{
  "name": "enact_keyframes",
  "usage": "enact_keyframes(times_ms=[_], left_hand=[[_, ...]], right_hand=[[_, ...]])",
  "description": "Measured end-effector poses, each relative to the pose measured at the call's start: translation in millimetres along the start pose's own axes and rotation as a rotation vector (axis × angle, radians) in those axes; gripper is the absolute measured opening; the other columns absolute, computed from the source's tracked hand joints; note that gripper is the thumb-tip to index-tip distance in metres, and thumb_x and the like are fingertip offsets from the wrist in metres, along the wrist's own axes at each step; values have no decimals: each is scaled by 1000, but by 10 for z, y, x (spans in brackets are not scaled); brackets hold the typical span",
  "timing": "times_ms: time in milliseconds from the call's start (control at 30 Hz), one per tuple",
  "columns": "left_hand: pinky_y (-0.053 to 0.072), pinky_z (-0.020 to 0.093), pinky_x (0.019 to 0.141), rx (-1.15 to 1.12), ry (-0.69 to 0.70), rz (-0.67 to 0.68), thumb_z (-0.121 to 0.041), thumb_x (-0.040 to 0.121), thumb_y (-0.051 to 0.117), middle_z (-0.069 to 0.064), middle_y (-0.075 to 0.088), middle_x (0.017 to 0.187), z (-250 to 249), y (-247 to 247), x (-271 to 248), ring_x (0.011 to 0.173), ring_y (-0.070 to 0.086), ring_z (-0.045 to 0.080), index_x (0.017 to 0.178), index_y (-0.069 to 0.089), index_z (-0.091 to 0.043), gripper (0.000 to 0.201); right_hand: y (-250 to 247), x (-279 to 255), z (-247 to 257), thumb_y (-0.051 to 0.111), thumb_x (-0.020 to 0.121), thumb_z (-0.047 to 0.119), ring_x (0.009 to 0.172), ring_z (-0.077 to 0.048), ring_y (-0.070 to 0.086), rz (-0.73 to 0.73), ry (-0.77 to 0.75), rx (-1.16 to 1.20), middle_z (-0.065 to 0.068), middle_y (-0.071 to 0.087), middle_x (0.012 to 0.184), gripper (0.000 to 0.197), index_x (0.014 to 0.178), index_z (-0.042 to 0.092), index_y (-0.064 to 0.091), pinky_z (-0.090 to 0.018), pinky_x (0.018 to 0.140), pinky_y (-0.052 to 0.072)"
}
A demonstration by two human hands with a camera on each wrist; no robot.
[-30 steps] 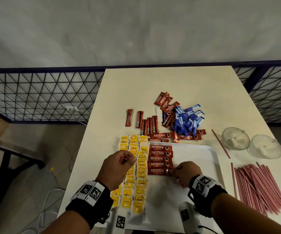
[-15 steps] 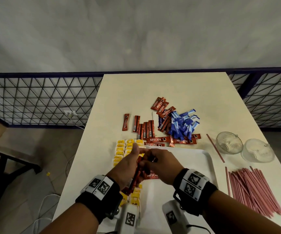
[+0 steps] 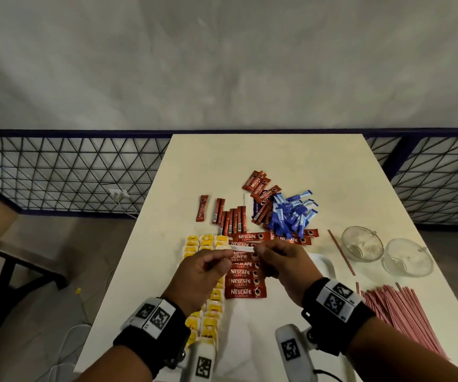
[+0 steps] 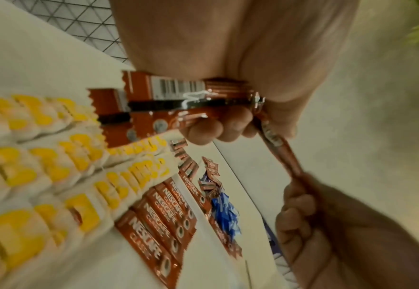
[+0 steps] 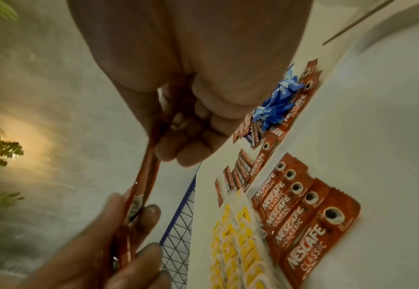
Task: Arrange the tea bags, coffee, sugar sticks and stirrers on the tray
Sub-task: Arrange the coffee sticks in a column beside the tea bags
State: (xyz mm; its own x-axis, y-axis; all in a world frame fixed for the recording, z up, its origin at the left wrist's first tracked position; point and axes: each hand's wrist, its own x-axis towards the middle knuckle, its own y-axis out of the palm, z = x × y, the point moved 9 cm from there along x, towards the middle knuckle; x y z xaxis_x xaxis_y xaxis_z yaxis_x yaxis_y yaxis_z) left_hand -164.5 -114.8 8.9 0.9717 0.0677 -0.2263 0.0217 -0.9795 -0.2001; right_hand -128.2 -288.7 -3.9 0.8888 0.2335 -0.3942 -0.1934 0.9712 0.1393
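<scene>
A coffee stick (image 3: 243, 248) was pinched by both hands, left hand (image 3: 203, 274) and right hand (image 3: 283, 261), above the tray (image 3: 324, 264). More sticks (image 4: 153, 103) were gripped left; these could be dropped, and the neat coffee row (image 3: 245, 282) knocked crooked.

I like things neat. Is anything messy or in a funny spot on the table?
Yes. The blue sugar sticks lie in a jumbled heap behind the tray, mixed with loose coffee sachets pointing every way. One stirrer lies alone, apart from the stirrer pile. The tea bags and the coffee row on the tray look tidy.
</scene>
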Motion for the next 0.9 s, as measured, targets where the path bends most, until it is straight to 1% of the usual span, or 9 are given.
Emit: enact_keyframes(times_ms=[100,200,267,367,467,600,700,800,900], left_hand=[[36,24,42,-127,-91,-82,-14,96,55,-3,46,49,115,-14,-51,43,37,11,108,68,-24,21],[36,29,49,-89,-122,-202,-11,93,59,1,46,52,294,-37,-110,45,36,16,105,67,-28,23],[36,24,46,5,-114,-258,-11,92,61,-5,50,53,333,-30,-158,41,38,12,99,67,-28,19],[42,22,50,196,-122,-296,-20,89,65,-8,60,68,451,-28,-227,47,48,3,100,66,-25,12],[45,28,57,284,-167,-324,-32,87,67,-7,66,77,599,-162,-291,54,53,9,97,67,-26,12],[40,27,48,314,-199,-330,-35,87,66,-8,60,68,672,-439,-333,48,48,11,93,67,-25,11],[34,25,44,333,-201,-304,-36,88,65,-9,51,58,704,-590,-329,45,44,8,92,66,-26,11],[37,26,47,314,-193,-286,-34,88,65,-10,51,53,724,-649,-302,43,43,5,88,66,-27,7],[40,26,52,302,-182,-266,-35,87,66,-11,54,55,748,-684,-254,45,45,5,86,67,-27,8]], right_hand=[[-110,-22,-67,60,90,6,74,-30,64,-6,7,-40,-20,68,89,7,94,4,64,-41,74,59],[-199,-60,-239,65,88,13,65,-21,66,-20,47,-154,-13,70,82,10,93,4,65,-29,62,58],[-207,-85,-371,64,88,9,59,-18,64,-6,80,-132,-13,68,78,11,93,-1,65,-26,56,55],[-290,-130,-589,61,89,3,56,-19,61,-12,117,-143,-14,66,73,7,91,-2,65,-30,59,57],[-492,-143,-834,62,89,8,57,-21,63,-65,172,-291,-12,68,68,6,87,5,67,-40,69,59],[-606,-104,-1112,64,88,14,52,-20,61,-84,254,-474,-6,66,59,9,80,11,68,-45,71,58],[-506,-56,-1194,66,86,21,52,-20,63,-100,286,-547,-4,67,57,11,79,13,66,-42,68,59],[-417,-21,-1215,68,85,28,54,-20,65,-132,327,-615,-5,69,63,15,78,15,65,-33,60,59],[-364,-9,-1241,68,84,32,59,-24,69,-146,357,-696,-6,70,65,19,77,16,65,-38,63,60]])
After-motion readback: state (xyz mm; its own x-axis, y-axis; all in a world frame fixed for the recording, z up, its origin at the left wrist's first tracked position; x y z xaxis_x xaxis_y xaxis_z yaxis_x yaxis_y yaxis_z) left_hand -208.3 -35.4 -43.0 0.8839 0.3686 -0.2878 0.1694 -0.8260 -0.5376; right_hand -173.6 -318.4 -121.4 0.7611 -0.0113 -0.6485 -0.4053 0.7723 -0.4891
